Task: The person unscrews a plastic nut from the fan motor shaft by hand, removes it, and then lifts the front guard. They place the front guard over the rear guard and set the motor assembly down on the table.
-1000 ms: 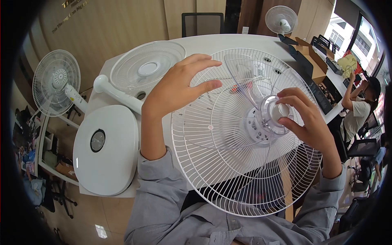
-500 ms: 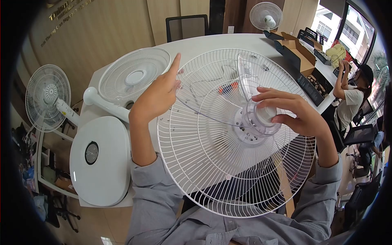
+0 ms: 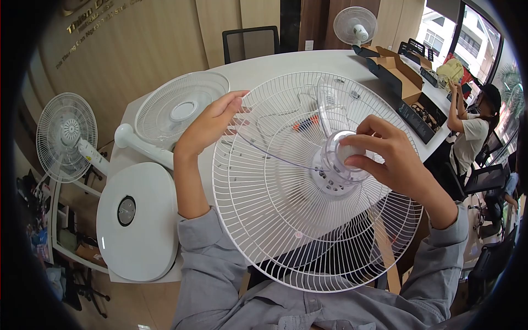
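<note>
A round white wire fan grille (image 3: pixel 258 220) stands tilted in front of me, with clear fan blades (image 3: pixel 325 104) over its wires. My left hand (image 3: pixel 212 124) is closed on the upper left rim, thumb on the near side and fingers partly behind the wires. At the centre is a clear blade hub (image 3: pixel 333 159). My right hand (image 3: pixel 388 157) pinches the whitish knob (image 3: pixel 355 155) on the hub between thumb and fingers; the curled fingers hide part of it.
On the white table (image 3: pixel 250 69) lie another grille (image 3: pixel 159 102), a white fan stand part (image 3: pixel 140 143) and a round white base (image 3: pixel 137 236). Assembled fans stand at left (image 3: pixel 67 132) and back (image 3: pixel 355 27). Open boxes (image 3: pixel 399 74) and a seated person (image 3: pixel 476 129) are at right.
My left hand has gone from a raised, pointing finger to holding the grille rim. My right hand's fingers have closed in from a looser spread onto the knob.
</note>
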A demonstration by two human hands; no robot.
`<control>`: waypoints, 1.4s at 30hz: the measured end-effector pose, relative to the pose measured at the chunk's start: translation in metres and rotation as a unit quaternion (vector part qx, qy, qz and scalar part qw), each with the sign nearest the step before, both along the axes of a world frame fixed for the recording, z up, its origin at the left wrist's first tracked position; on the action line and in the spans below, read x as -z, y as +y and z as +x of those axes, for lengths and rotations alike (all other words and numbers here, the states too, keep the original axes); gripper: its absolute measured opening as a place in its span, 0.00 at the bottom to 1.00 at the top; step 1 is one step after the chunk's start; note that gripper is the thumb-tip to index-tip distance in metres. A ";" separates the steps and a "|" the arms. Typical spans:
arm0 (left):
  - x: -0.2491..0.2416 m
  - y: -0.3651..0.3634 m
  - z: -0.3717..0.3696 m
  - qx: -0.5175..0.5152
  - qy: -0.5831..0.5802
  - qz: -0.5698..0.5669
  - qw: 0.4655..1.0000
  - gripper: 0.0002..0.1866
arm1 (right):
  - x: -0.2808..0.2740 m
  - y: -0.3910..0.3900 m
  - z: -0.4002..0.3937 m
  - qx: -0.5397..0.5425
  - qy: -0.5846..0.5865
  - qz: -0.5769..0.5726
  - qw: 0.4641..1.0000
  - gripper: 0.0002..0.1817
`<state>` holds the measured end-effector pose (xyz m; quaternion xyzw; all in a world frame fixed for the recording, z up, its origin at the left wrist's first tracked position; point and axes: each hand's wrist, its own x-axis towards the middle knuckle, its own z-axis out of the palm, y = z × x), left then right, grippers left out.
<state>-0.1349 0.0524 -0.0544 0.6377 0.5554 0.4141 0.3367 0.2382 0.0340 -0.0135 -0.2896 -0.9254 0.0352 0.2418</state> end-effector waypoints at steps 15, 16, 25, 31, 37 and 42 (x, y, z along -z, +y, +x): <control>0.005 0.008 -0.001 0.007 -0.055 -0.005 0.998 0.26 | -0.024 0.025 0.012 -0.204 -0.060 -0.036 0.977 0.22; 0.005 0.008 -0.001 0.011 -0.056 -0.008 0.998 0.26 | -0.026 0.025 0.014 -0.215 -0.065 -0.034 0.974 0.22; 0.009 0.012 -0.009 0.016 -0.059 -0.019 0.998 0.27 | -0.020 -0.002 0.013 -0.002 -0.036 -0.014 0.999 0.21; 0.008 0.012 -0.008 0.011 -0.034 -0.010 0.999 0.26 | -0.018 -0.012 0.004 0.017 -0.041 0.031 0.999 0.19; 0.009 0.012 -0.010 0.017 -0.030 -0.004 0.999 0.27 | -0.011 -0.006 -0.001 0.005 -0.034 0.027 0.999 0.19; 0.009 0.013 -0.011 0.028 -0.035 -0.006 0.999 0.27 | -0.016 -0.005 -0.010 -0.008 -0.082 0.024 0.996 0.15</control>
